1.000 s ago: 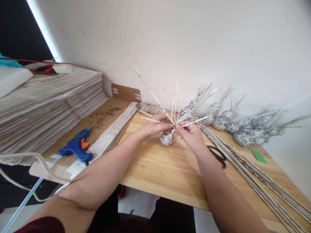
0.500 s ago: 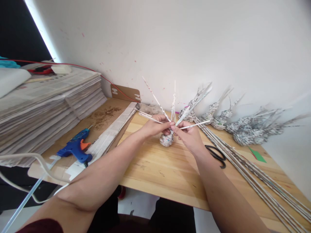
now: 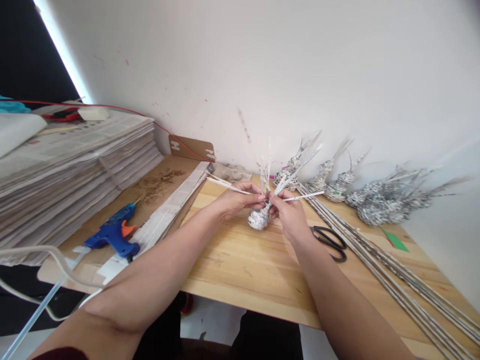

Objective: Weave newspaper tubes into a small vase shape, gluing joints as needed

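A small woven ball of rolled newspaper point(image 3: 258, 219) stands on the wooden table point(image 3: 240, 270), with several thin paper sticks point(image 3: 267, 170) fanning up and out from its top. My left hand point(image 3: 236, 201) pinches the sticks just above the ball from the left. From the right, my right hand point(image 3: 288, 212) pinches one stick at the same spot, its free end pointing right. One long stick is blurred above the ball.
Several finished woven pieces point(image 3: 375, 210) line the wall at the right. Long paper rods point(image 3: 397, 287) lie diagonally on the table, with black scissors point(image 3: 330, 239) beside them. A blue glue gun point(image 3: 110, 236) and a tall newspaper stack point(image 3: 71, 165) are at the left.
The long stick that leaned far left has swung upright toward the bundle. The spread sticks have drawn closer together, and both hands sit slightly lower.
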### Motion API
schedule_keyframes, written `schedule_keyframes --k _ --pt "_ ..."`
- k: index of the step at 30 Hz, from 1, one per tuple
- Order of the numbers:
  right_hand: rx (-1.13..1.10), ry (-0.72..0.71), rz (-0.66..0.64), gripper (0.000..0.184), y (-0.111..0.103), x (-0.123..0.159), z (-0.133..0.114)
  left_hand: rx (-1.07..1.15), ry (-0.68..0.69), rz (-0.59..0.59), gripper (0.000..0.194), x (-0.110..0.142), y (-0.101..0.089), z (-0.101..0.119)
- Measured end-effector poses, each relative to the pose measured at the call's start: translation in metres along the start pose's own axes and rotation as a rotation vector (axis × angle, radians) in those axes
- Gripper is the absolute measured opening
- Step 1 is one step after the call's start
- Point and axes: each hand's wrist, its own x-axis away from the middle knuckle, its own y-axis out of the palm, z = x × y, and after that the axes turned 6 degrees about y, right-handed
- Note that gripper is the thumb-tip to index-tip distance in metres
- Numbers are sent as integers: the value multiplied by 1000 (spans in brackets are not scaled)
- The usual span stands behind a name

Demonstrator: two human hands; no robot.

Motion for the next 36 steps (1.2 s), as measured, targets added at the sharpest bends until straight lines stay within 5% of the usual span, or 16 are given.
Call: schedule_keyframes --k 7,17,26,36 --pt "120 -121 -61 38 -4 0 -1 -107 0 100 39 -5 -3 0" --pt "193 -121 -231 33 -13 4 -14 -113 33 70 43 -5 0 2" --pt "123 10 -255 32 -15 2 -15 16 -83 0 23 -5 -7 6" --pt "234 -151 -236 34 -17 1 -9 1 -84 43 31 -4 -8 5"
